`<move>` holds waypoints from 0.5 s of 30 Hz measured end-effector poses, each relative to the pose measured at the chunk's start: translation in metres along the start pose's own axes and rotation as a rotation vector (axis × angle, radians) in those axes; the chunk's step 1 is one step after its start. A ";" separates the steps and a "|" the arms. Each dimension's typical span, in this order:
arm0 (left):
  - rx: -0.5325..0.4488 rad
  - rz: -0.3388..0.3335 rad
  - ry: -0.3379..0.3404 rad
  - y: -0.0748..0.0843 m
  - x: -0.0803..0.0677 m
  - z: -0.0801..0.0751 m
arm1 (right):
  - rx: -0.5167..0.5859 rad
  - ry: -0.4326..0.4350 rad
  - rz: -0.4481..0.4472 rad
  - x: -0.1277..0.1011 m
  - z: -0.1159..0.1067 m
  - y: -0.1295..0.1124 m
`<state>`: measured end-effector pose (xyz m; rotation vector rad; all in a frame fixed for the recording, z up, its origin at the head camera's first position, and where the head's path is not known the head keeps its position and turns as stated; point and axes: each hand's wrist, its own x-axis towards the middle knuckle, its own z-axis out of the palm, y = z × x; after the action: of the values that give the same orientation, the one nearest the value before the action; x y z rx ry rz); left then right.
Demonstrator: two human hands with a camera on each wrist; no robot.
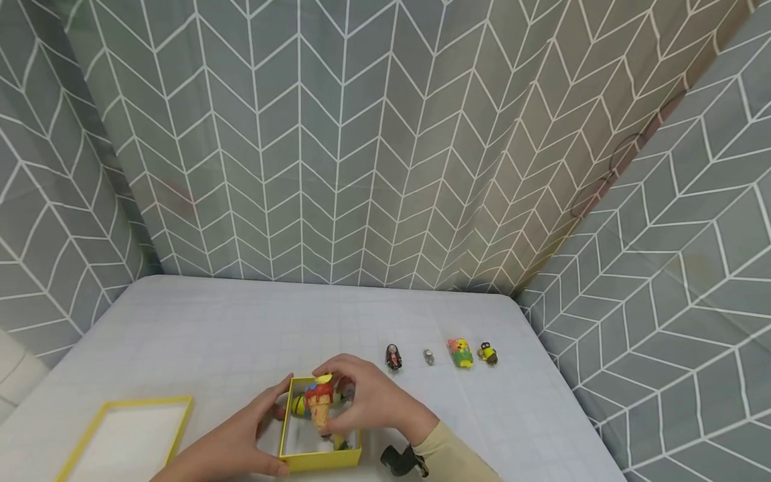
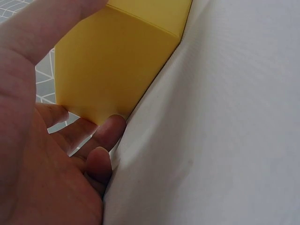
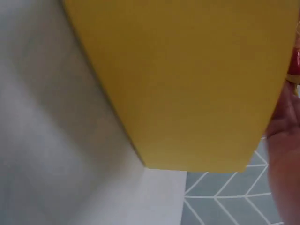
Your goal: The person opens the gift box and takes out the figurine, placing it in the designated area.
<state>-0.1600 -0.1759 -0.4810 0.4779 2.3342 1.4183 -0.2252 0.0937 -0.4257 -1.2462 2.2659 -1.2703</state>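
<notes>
A shallow yellow box [image 1: 322, 460] with a pale inside sits at the front of the table. My left hand [image 1: 243, 435] grips its left side, thumb at the near corner and fingers at the far one. In the left wrist view, fingertips touch the yellow wall [image 2: 108, 65] low down near the cloth. Over the box, my right hand [image 1: 379, 405] pinches a toy ice cream cone [image 1: 320, 402] with red topping. Beneath it lie a yellow-and-black striped toy [image 1: 298, 406] and another small yellowish toy [image 1: 340, 442], both partly hidden.
Left of the box lies a yellow-rimmed lid [image 1: 108, 405], white inside. Toward the back right stand a dark-haired figurine [image 1: 393, 357], a tiny grey figurine [image 1: 429, 357], a green-and-yellow toy [image 1: 461, 353] and a yellow-and-brown figurine [image 1: 488, 353]. Patterned curtains [image 1: 337, 167] enclose the table.
</notes>
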 end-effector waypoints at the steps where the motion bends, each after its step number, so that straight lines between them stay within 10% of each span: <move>1: 0.001 -0.006 -0.001 0.000 0.000 0.000 | 0.013 0.023 0.003 -0.001 0.000 0.001; 15: 0.032 -0.040 0.017 0.001 0.001 0.002 | 0.209 0.075 0.048 -0.010 -0.001 0.006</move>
<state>-0.1601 -0.1731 -0.4810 0.4271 2.3694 1.3740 -0.2231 0.1034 -0.4315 -1.0821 2.1321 -1.5147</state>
